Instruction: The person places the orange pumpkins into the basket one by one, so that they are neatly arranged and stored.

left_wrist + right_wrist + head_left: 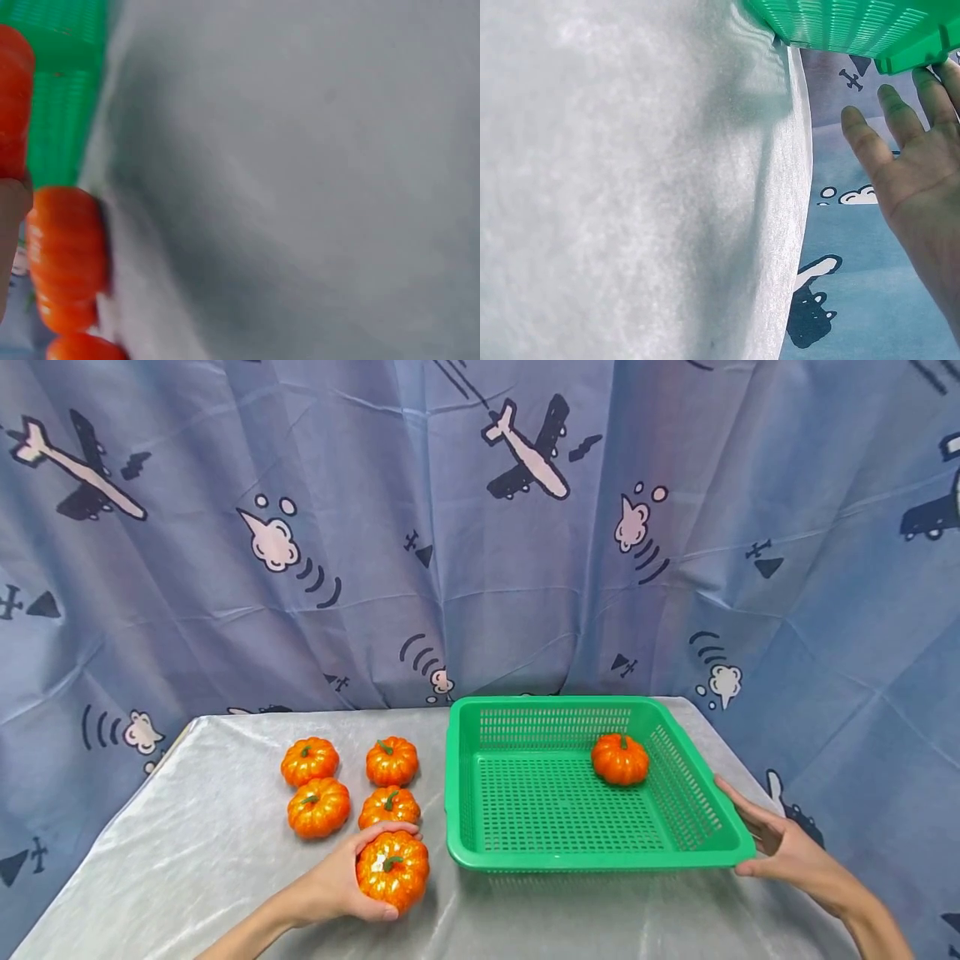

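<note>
The person's left hand (339, 881) curls its fingers and thumb round an orange pumpkin (393, 870), clamped with its green stem facing up, at the basket's 8 o'clock. At 12 o'clock from that pumpkin are a near pumpkin (388, 807) just beyond it and a farther pumpkin (392, 762); towards 10 and 11 lie a front-left pumpkin (318, 807) and a back-left pumpkin (310, 762), all four on the pale-covered desk (202, 835). The right hand (783, 852) touches the green basket (592, 861) between its 3 and 4 o'clock, fingers straight and spread apart. Inside the basket, towards 2 o'clock, sits a lone pumpkin (620, 760). A blue curtain (360, 610) printed with aeroplanes hangs behind, at 12.
</note>
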`<action>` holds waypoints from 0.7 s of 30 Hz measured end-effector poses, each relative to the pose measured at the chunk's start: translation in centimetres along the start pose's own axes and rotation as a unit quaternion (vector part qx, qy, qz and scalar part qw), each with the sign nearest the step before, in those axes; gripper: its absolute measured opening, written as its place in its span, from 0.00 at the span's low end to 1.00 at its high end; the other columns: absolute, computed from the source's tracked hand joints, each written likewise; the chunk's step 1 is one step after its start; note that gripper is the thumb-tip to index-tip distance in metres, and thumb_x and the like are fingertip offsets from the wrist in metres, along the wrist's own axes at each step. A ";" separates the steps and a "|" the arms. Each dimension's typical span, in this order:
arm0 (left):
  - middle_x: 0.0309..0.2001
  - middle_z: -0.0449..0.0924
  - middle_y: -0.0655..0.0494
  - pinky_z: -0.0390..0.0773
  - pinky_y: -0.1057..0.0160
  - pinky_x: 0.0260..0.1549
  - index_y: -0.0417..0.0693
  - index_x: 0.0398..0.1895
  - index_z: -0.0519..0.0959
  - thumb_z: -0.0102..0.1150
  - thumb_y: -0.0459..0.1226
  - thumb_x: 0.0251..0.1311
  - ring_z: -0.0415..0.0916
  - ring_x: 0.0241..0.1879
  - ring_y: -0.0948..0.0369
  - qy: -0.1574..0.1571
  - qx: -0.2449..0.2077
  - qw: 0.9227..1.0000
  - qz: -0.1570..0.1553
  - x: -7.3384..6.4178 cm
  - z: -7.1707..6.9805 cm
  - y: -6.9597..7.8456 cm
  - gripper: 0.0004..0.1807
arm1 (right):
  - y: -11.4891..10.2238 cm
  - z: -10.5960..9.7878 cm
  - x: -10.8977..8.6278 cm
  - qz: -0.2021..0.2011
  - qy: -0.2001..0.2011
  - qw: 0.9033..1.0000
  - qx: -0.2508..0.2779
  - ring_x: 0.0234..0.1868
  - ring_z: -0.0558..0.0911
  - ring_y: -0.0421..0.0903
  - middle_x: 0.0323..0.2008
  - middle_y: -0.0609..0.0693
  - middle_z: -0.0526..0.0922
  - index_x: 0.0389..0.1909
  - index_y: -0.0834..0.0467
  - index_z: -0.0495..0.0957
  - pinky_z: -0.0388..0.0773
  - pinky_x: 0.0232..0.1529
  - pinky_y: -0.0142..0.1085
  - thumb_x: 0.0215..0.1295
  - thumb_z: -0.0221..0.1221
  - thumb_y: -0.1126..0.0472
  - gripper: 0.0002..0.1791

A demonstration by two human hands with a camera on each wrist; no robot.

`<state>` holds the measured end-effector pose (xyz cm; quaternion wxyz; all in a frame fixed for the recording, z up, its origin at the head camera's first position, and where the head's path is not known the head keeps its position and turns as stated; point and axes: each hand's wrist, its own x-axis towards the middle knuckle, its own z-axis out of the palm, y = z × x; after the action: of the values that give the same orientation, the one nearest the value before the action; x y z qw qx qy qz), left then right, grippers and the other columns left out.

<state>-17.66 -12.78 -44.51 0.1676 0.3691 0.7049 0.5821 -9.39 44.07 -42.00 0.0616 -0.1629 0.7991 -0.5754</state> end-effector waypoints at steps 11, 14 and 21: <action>0.58 0.70 0.49 0.78 0.61 0.47 0.53 0.63 0.68 0.76 0.35 0.40 0.73 0.51 0.56 0.029 0.019 0.999 -0.038 2.2 0.1 4.3 0.42 | -0.1 0.0 -0.1 -0.011 -0.006 1.000 -0.001 0.64 0.59 0.20 0.70 0.24 0.50 0.76 0.56 0.38 0.69 0.53 0.22 0.58 0.59 0.77 0.52; 0.57 0.72 0.51 0.78 0.60 0.46 0.53 0.63 0.68 0.76 0.35 0.40 0.75 0.50 0.55 0.031 0.009 0.998 -0.046 2.9 0.2 5.3 0.42 | 0.0 0.0 -0.1 -0.013 -0.006 1.000 -0.002 0.64 0.59 0.21 0.71 0.25 0.50 0.76 0.56 0.38 0.69 0.53 0.21 0.58 0.59 0.77 0.52; 0.53 0.76 0.50 0.79 0.57 0.45 0.53 0.62 0.69 0.76 0.34 0.41 0.74 0.50 0.50 0.025 -0.015 0.998 -0.063 4.4 0.3 7.1 0.41 | -0.1 0.1 0.0 -0.002 0.000 1.000 -0.007 0.63 0.59 0.19 0.70 0.23 0.50 0.76 0.55 0.38 0.69 0.53 0.21 0.58 0.59 0.77 0.52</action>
<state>-18.05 -9.06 -37.03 0.1914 0.3068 0.7220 0.5899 -9.31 43.99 -41.90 0.0592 -0.1651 0.8029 -0.5698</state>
